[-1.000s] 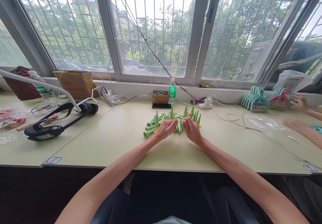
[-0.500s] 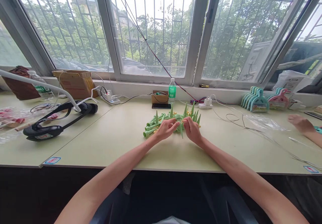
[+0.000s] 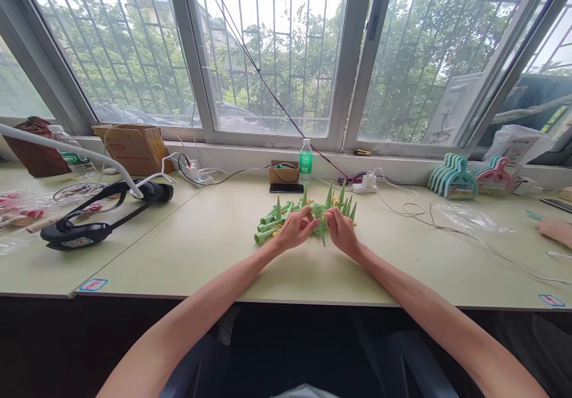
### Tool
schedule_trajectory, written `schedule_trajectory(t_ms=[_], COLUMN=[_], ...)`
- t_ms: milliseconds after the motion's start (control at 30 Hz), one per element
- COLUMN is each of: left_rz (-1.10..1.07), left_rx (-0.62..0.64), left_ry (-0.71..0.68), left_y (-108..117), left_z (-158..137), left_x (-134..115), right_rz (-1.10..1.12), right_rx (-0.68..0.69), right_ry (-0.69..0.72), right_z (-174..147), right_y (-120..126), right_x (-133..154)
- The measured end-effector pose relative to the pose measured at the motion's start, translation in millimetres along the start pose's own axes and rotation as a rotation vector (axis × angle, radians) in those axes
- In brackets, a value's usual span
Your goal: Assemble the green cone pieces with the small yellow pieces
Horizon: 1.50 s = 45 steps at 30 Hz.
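Observation:
My left hand is closed, its thumb and fingers around a green stem-like piece with a pointed leaf hanging downward. Right beside it, my right hand is pinched at the piece's right side; whatever lies between its fingertips is too small to make out. Around both hands lies a pile of green tubes and upright pointed green leaves, with small yellow bits among them. My hands hide part of the pile.
Behind the pile are a phone, a small cardboard box and a green-labelled bottle. A black headset lies left. Cables, plastic hangers and a co-worker's hand are at right.
The green piece between my hands has turned slightly, while my hands stay almost in place. At the right edge, the co-worker's hand has moved right and down.

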<state>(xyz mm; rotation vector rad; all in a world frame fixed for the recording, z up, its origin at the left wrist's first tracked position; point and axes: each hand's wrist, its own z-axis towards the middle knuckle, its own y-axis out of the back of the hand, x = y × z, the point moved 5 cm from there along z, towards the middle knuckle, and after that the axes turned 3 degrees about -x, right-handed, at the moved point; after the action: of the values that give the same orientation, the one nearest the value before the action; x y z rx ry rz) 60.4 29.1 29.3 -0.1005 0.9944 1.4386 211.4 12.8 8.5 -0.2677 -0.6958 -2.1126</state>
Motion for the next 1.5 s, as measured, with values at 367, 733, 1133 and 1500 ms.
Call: schedule_trajectory(t_ms=[367,733,1133,1500], left_rz=[0.061,0.127,0.181,0.255], left_rx=[-0.041,-0.084,-0.13,-0.133], left_ry=[-0.095,-0.162,-0.259,-0.322], left_y=[1.2,4.9,6.2,4.9], left_z=[0.1,0.5,0.7,-0.9], left_x=[0.1,-2.3,-3.0,-1.1], right_rz=[-0.008,-0.039,-0.038,-0.044], right_rx=[-0.004,0.006,0.04,0.053], right_ry=[0.0,0.022,0.017,0.004], right_z=[-0.8,0.7,2.1,2.4], right_y=[-1.8,-1.8,-2.1,-1.3], right_x=[-3.3,0.7,4.4,4.0])
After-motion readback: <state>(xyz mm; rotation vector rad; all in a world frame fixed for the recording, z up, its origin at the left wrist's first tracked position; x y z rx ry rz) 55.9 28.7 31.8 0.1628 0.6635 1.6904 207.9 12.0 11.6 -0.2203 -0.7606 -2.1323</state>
